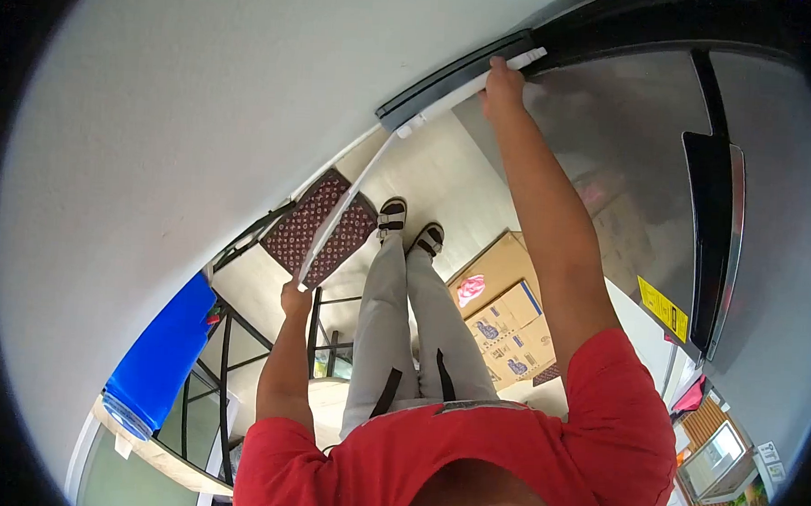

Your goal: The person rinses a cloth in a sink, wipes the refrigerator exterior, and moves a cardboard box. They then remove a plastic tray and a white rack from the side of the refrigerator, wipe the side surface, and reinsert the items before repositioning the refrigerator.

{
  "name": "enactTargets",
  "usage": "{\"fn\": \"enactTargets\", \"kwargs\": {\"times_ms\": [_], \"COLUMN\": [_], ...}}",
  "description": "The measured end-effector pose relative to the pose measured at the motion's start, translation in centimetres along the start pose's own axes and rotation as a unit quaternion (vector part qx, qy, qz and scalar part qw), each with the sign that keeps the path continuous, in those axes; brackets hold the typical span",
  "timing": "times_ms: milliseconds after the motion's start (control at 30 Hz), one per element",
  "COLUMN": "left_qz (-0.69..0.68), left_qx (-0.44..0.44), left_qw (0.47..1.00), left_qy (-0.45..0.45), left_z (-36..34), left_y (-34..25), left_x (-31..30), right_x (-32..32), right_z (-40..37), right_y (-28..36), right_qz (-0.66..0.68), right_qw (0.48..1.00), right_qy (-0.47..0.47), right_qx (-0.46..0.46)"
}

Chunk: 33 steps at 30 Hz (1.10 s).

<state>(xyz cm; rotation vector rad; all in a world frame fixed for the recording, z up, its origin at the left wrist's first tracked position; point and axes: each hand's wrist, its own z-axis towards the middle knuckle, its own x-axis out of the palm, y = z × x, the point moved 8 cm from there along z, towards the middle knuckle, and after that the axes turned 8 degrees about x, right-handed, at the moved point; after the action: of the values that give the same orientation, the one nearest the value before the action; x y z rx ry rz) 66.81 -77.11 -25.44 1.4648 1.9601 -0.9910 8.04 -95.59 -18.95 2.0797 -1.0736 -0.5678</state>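
A long white strip [456, 94] runs slantwise from the top of the view down to the left, with a bend or joint near its middle. My right hand [501, 93] is closed around its upper length, right beside a dark grey flat bar [458, 79] at the pale wall. Lower down, my left hand [295, 298] is closed at the strip's other end. That end passes over a dark red patterned mat [321, 227] on the floor.
A steel-grey fridge [610, 126] with a dark handle and yellow label [663, 309] stands at right. Flattened cardboard [515, 335] lies by my legs. Left are a blue roll [159, 351] and a black metal frame [227, 345]. The pale wall [176, 107] fills the upper left.
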Motion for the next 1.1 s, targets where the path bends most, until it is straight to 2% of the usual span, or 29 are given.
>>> {"fn": "enactTargets", "kwargs": {"times_ms": [67, 133, 200, 233, 267, 333, 400, 467, 500, 533, 567, 600, 667, 700, 767, 800, 867, 967, 1033, 1100], "left_qz": [0.005, 0.047, -0.062, -0.194, -0.322, -0.515, -0.595, -0.671, -0.673, -0.68, -0.68, -0.679, -0.61, -0.609, -0.651, -0.65, -0.628, -0.595, -0.587, -0.58], "left_qx": [0.026, -0.039, 0.122, 0.073, 0.022, 0.102, 0.017, -0.02, -0.016, -0.003, 0.008, 0.007, 0.011, 0.012, -0.003, -0.001, 0.027, 0.001, -0.009, -0.025], "left_qw": [0.998, 0.993, 0.991, 0.978, 0.946, 0.851, 0.801, 0.738, 0.736, 0.719, 0.698, 0.698, 0.77, 0.771, 0.716, 0.717, 0.759, 0.782, 0.781, 0.779], "left_qy": [0.049, 0.105, -0.005, 0.017, 0.04, 0.014, 0.068, 0.069, 0.068, 0.146, 0.224, 0.227, 0.187, 0.187, 0.251, 0.253, 0.171, 0.186, 0.213, 0.238], "left_z": [1.2, 1.7, 4.2, 5.2, 5.8, 11.1, 14.4, 17.1, 18.3, 18.7, 18.5, 18.3, 18.8, 19.2, 19.6, 20.2, 22.1, 18.6, 19.5, 18.4], "left_y": [-1.4, -3.3, -8.2, -9.8, -14.5, -19.4, -24.7, -29.2, -30.5, -32.5, -34.0, -35.0, -35.7, -36.0, -37.5, -38.3, -39.7, -40.3, -40.3, -40.3], "left_x": [0.3, 0.1, -0.7, -0.6, -2.2, -1.6, -1.4, -1.5, -1.5, -0.7, 0.3, 0.2, -0.2, 0.0, 1.6, 2.6, 3.6, 0.7, 1.7, 1.5], "right_x": [0.1, -0.3, -0.4, -0.2, 0.0, 0.1, 0.7, 1.1, 1.7, 2.4, 2.8, 2.7, 2.9, 2.8, 2.5, 2.3, 2.0, 1.4, 0.9, 0.9], "right_z": [0.8, -1.4, -1.6, -2.6, -3.5, -3.7, -7.7, -8.8, -10.3, -11.4, -11.1, -10.7, -9.6, -9.0, -7.9, -7.7, -7.5, -7.5, -6.4, -6.7], "right_y": [0.5, 1.0, 0.4, -0.1, -0.3, -2.5, -2.9, -6.8, -7.5, -8.0, -8.6, -8.4, -7.1, -6.1, -4.7, -3.8, -2.4, -3.6, -6.5, -6.4], "right_qz": [-0.008, -0.044, 0.0, 0.109, 0.215, 0.208, 0.109, -0.008, -0.023, -0.039, -0.05, -0.049, -0.025, -0.006, 0.0, 0.004, 0.006, -0.009, -0.018, -0.015], "right_qw": [1.0, 0.995, 0.995, 0.993, 0.976, 0.976, 0.991, 0.999, 0.994, 0.987, 0.986, 0.986, 0.987, 0.988, 0.988, 0.988, 0.988, 0.993, 0.996, 0.996], "right_qy": [-0.012, -0.084, -0.096, -0.05, -0.003, 0.068, 0.073, 0.044, 0.089, 0.132, 0.143, 0.14, 0.145, 0.146, 0.145, 0.147, 0.142, 0.105, 0.072, 0.085], "right_qx": [-0.002, 0.011, 0.016, 0.021, 0.025, -0.018, -0.039, 0.025, 0.054, 0.086, 0.076, 0.077, 0.069, 0.053, 0.052, 0.051, 0.055, 0.054, 0.043, 0.032]}}
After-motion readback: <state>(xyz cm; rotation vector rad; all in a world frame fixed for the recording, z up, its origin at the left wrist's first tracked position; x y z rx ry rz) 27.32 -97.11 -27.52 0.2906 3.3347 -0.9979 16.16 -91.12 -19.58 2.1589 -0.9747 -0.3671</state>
